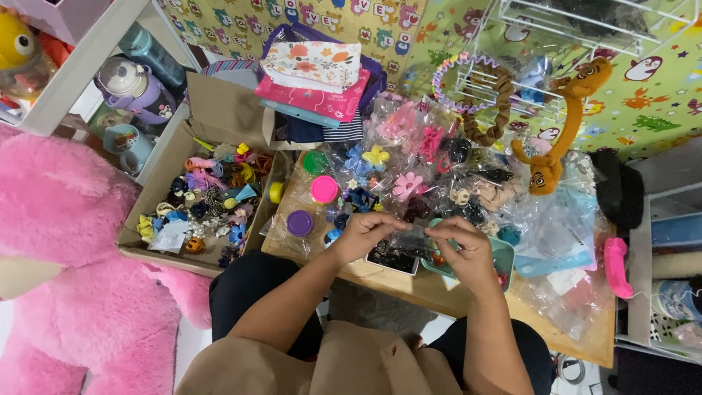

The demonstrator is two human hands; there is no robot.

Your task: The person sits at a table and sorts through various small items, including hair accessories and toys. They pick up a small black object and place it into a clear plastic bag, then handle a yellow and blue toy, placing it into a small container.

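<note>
Small clear packet (pixel 413 232) is pinched between both hands above the wooden surface (pixel 409 289): left hand (pixel 363 232) has its grip closed on the packet's left end, right hand (pixel 468 245) on its right end. Teal tray (pixel 504 256) sits under the right hand; purple lid (pixel 300 223) lies at nine o'clock of the left hand

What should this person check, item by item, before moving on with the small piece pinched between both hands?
1. Left hand fingers grip the small clear packet: ok.
2. Right hand fingers grip its other end: ok.
3. What the packet holds: cannot tell, too small.
4. Teal plastic tray below the hands within reach: ok.
5. Low wooden table has free space: not ok, crowded with bagged hair clips.
6. Open cardboard box of hair accessories close on the left: ok.
</note>
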